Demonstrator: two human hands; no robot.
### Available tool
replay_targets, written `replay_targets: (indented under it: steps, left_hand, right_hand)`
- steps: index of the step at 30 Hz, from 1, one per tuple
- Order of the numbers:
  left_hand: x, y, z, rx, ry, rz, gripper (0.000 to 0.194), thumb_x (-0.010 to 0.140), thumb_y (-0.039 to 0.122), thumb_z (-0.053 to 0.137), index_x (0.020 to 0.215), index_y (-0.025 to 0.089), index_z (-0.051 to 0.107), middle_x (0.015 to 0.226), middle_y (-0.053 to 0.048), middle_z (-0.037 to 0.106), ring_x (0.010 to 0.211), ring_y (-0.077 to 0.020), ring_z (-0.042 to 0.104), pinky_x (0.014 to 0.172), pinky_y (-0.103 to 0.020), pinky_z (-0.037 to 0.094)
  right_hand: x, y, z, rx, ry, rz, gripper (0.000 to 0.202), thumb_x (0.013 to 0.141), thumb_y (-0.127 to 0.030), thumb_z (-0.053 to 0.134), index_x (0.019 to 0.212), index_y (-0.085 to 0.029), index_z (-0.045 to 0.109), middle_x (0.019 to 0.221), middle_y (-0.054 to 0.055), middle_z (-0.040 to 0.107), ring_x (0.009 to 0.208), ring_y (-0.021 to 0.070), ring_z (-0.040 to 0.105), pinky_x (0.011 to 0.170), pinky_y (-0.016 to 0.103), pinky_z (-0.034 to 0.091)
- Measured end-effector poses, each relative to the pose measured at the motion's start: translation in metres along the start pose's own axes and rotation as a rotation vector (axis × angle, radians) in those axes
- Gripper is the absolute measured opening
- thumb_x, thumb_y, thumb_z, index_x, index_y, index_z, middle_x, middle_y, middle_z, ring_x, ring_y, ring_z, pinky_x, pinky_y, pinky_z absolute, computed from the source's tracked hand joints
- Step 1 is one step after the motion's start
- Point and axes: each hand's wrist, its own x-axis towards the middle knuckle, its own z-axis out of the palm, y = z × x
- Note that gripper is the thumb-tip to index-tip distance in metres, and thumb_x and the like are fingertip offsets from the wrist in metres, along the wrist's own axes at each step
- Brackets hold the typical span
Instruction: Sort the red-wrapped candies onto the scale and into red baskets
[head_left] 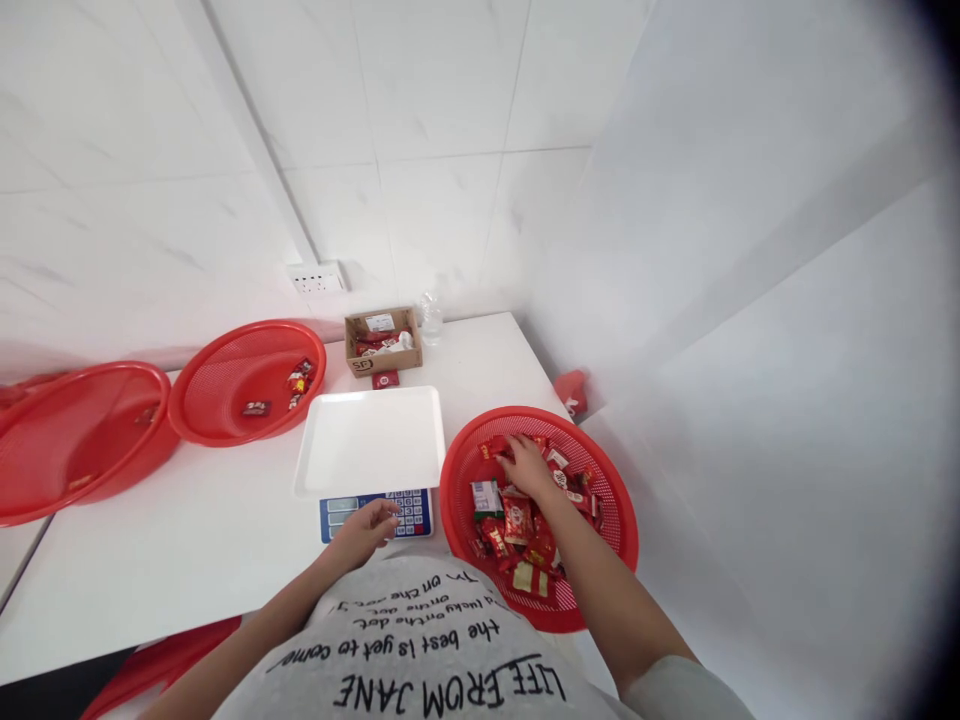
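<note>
My right hand (525,466) reaches into a red basket (626,520) at the right, its fingers bent down on small packets; whether it grips one cannot be made out. Mostly red packets (517,518) fill the basket's bottom, with a few pale ones among them. My left hand (367,528) hovers over the blue keypad (414,513) of a scale, fingers loosely curled and apart, holding nothing. Behind the keypad lies the scale's white tray (371,440), with nothing on it.
A cardboard box (384,342) with red packets stands near the wall, a red packet (385,379) before it and a clear plastic item (430,318) beside it. Two red baskets (247,385) are at the left. A wall rises close on the right.
</note>
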Motion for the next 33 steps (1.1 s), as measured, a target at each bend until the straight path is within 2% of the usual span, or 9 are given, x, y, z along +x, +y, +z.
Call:
replay_targets:
  steps: [5,7,11,15,20,22,26,30,33]
  left_hand:
    - [-0.003,0.002,0.002,0.023,0.021,-0.016,0.039,0.062,0.047,0.063,0.089,0.019,0.059,0.073,-0.001,0.061,0.068,-0.0168,0.059,0.061,-0.027,0.044]
    - [-0.006,0.002,0.002,0.022,0.033,-0.020,0.040,0.062,0.047,0.063,0.089,0.019,0.058,0.072,0.000,0.061,0.069,-0.0170,0.059,0.061,-0.028,0.044]
    - [-0.009,-0.003,0.003,0.016,0.024,-0.023,0.039,0.063,0.046,0.063,0.090,0.019,0.058,0.072,0.000,0.060,0.068,-0.0163,0.059,0.061,-0.028,0.045]
    - [-0.009,-0.008,0.002,0.010,0.001,-0.042,0.039,0.061,0.046,0.064,0.089,0.019,0.057,0.068,0.001,0.060,0.066,-0.0162,0.060,0.060,-0.028,0.046]
    - [-0.004,-0.013,-0.006,0.015,-0.022,-0.017,0.038,0.061,0.044,0.065,0.089,0.019,0.058,0.066,0.001,0.061,0.064,-0.0166,0.060,0.055,-0.026,0.045]
    - [-0.001,-0.015,-0.012,0.011,-0.042,-0.015,0.038,0.059,0.044,0.067,0.087,0.019,0.058,0.066,0.000,0.061,0.061,-0.0166,0.060,0.053,-0.026,0.044]
    - [0.003,-0.022,-0.028,0.000,-0.075,-0.014,0.037,0.057,0.041,0.068,0.086,0.020,0.058,0.068,0.001,0.061,0.063,-0.0170,0.060,0.055,-0.027,0.045]
    - [0.007,-0.029,-0.042,-0.004,-0.102,0.030,0.037,0.059,0.041,0.067,0.087,0.019,0.057,0.066,0.001,0.059,0.063,-0.0167,0.059,0.056,-0.027,0.044]
    - [0.010,-0.032,-0.048,-0.009,-0.105,0.048,0.038,0.059,0.043,0.066,0.087,0.018,0.057,0.064,0.002,0.058,0.059,-0.0151,0.057,0.052,-0.026,0.041]
  right_hand:
    - [0.015,-0.020,0.018,-0.115,-0.066,0.154,0.071,0.077,-0.047,0.053,0.136,-0.013,0.032,0.141,0.021,0.029,0.132,0.0346,0.020,0.101,0.047,0.018]
    - [0.013,-0.029,0.028,-0.152,-0.092,0.158,0.074,0.077,-0.049,0.053,0.136,-0.011,0.031,0.143,0.023,0.024,0.133,0.0373,0.015,0.103,0.049,0.013]
    - [0.001,-0.038,0.040,-0.223,-0.085,0.073,0.061,0.078,-0.046,0.052,0.130,-0.015,0.042,0.143,0.018,0.028,0.132,0.0395,0.014,0.102,0.054,0.006]
    - [-0.005,-0.039,0.043,-0.246,-0.048,0.007,0.048,0.079,-0.038,0.050,0.122,-0.017,0.049,0.132,0.017,0.044,0.126,0.0371,0.026,0.099,0.054,0.015]
    - [0.002,-0.036,0.045,-0.173,-0.040,0.170,0.050,0.075,-0.037,0.056,0.122,-0.024,0.049,0.137,0.014,0.037,0.126,0.0413,0.022,0.093,0.064,0.015]
    - [0.004,-0.034,0.046,-0.100,-0.022,0.186,0.042,0.077,-0.029,0.053,0.119,-0.023,0.052,0.134,0.014,0.041,0.125,0.0411,0.024,0.092,0.065,0.016]
    - [-0.002,-0.033,0.046,0.003,0.037,0.133,0.035,0.080,-0.009,0.037,0.104,-0.020,0.061,0.116,0.014,0.055,0.115,0.0305,0.039,0.092,0.052,0.026]
    - [-0.010,-0.032,0.038,0.147,0.117,0.094,0.029,0.073,-0.006,0.040,0.084,-0.019,0.065,0.099,0.010,0.061,0.098,0.0215,0.050,0.087,0.035,0.035]
    - [-0.014,-0.029,0.028,0.292,0.238,0.118,0.026,0.065,-0.006,0.040,0.073,-0.018,0.062,0.086,0.006,0.062,0.087,0.0186,0.053,0.083,0.030,0.038]
